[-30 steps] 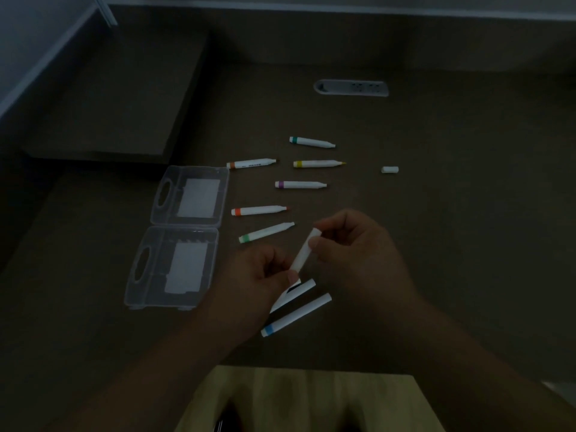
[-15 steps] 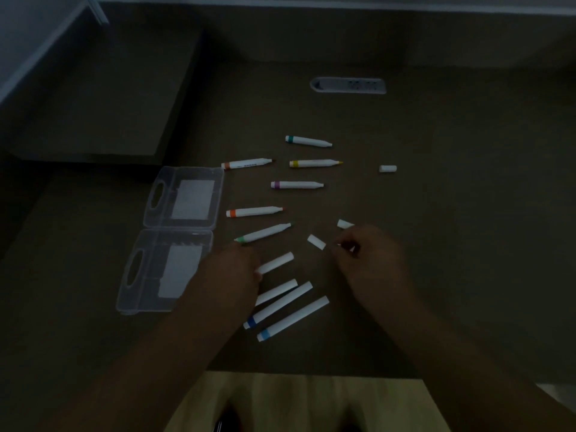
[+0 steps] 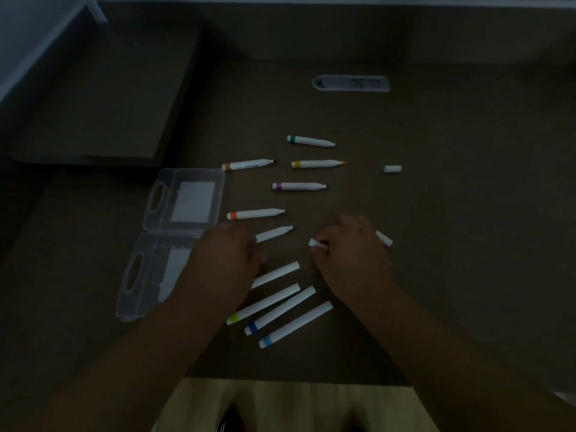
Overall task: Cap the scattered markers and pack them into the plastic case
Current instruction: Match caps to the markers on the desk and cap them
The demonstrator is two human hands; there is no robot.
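Observation:
My left hand (image 3: 227, 260) has its fingers curled over the left end of an uncapped green marker (image 3: 276, 233) that lies on the desk. My right hand (image 3: 349, 251) pinches a white cap (image 3: 315, 243) at its fingertips. A second cap (image 3: 384, 238) lies just right of that hand, and a third cap (image 3: 392, 169) lies farther back. Several capped markers (image 3: 280, 310) lie side by side near me. Uncapped teal (image 3: 310, 140), brown (image 3: 247, 164), yellow (image 3: 318, 164), purple (image 3: 299, 186) and orange (image 3: 255, 213) markers lie beyond. The clear plastic case (image 3: 149, 275) lies open on the left.
A power socket strip (image 3: 350, 83) is set into the desk at the back. A raised dark shelf (image 3: 93, 104) stands at the back left, behind the case. A pale wooden surface (image 3: 280, 406) shows below the desk's near edge.
My left hand laid the marker it capped beside the other capped ones and moved up to the green marker. My right hand moved left and picked up a loose cap.

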